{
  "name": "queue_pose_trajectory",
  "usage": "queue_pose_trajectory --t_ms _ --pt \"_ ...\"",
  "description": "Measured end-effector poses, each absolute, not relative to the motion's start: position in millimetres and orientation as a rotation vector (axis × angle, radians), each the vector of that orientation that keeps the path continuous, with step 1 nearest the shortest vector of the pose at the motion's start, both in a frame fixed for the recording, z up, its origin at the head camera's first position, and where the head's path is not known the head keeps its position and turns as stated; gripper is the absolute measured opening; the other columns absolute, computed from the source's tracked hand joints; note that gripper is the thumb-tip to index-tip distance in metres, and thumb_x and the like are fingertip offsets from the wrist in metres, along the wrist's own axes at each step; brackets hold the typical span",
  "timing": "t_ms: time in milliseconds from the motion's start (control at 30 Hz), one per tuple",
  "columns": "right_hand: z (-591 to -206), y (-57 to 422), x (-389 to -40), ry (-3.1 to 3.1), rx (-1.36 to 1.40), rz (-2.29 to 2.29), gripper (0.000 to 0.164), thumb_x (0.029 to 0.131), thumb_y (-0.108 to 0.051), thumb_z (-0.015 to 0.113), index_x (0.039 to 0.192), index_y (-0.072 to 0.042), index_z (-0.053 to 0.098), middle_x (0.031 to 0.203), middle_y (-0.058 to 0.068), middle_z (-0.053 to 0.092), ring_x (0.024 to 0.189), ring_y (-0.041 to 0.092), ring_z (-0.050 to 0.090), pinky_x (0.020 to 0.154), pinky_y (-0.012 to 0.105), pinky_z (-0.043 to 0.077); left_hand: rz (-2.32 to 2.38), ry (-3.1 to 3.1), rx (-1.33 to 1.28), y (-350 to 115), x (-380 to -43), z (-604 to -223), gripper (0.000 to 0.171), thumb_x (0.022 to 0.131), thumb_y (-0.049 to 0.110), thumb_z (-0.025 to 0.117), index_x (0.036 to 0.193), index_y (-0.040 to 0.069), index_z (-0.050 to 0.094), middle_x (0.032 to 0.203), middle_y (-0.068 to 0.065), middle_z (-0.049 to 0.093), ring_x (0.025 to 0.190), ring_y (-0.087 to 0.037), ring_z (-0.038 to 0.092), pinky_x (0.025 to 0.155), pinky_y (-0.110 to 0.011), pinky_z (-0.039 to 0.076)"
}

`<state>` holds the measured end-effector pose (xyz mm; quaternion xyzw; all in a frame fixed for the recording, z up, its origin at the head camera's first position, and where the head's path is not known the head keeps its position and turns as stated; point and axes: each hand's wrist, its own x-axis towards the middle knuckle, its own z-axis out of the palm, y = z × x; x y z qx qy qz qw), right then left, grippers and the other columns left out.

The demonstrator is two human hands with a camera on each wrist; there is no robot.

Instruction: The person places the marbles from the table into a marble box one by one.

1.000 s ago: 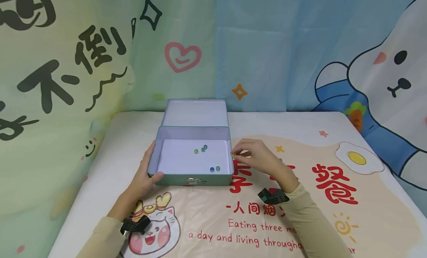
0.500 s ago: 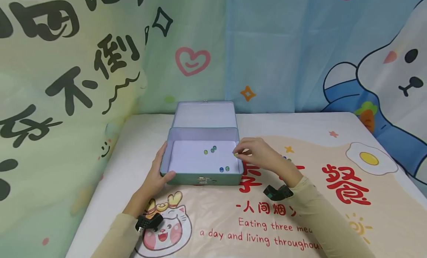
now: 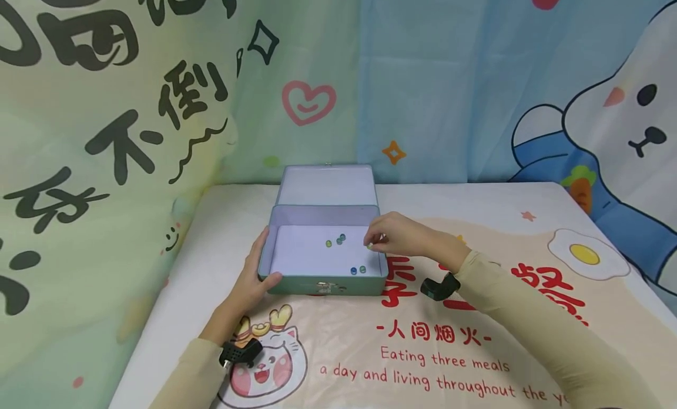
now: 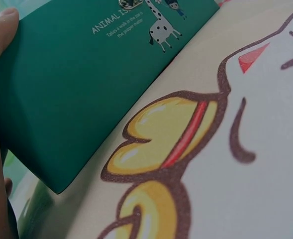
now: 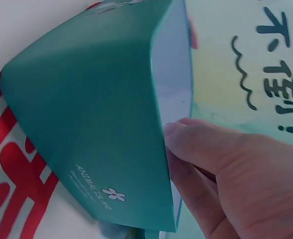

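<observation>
green marble (image 3: 369,246): clamped between thumb and fingertips of right hand (image 3: 399,235), at right edge of box (image 3: 301,285). five other marbles (image 3: 328,243) on box floor: three toward back edge, two near front right corner. left hand (image 3: 254,280) clamped on box's front left corner, thumb against front wall. lid (image 3: 325,185) open, by back edge of table (image 3: 439,198).

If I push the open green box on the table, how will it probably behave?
The box will probably feel stiff, as it looks straight-sided. It looks low and wide, so it may slide rather than tip. The blue ball in it looks round and would likely roll.
</observation>
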<state>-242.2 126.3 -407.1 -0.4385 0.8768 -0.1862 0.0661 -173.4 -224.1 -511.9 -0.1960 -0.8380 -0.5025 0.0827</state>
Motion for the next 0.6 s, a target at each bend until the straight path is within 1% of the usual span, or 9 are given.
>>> queue_pose_trajectory --t_ms 333,600 --pt "-398 109 -261 2.561 -1.344 -0.45 0.012 0.085 -0.009 0.07 0.096 -0.007 0.073 0.09 -0.002 0.069 0.085 0.01 0.064 0.078 0.024 0.055 -1.489 -2.488 -0.601 -225 -173 -512 0.097 0.081 0.064 0.057 0.154 0.025 0.006 0.16 -0.008 0.011 0.141 -0.041 0.018 0.103 -0.073 0.018" --pt "-401 94 -274 2.508 -1.323 -0.32 0.013 0.085 -0.012 0.07 0.098 -0.008 0.073 0.091 -0.003 0.069 0.085 0.009 0.062 0.08 0.025 0.053 -1.489 -2.492 -0.621 -226 -174 -512 0.098 0.081 0.065 0.056 0.154 0.023 0.005 0.159 -0.01 0.01 0.141 -0.042 0.018 0.103 -0.072 0.018"
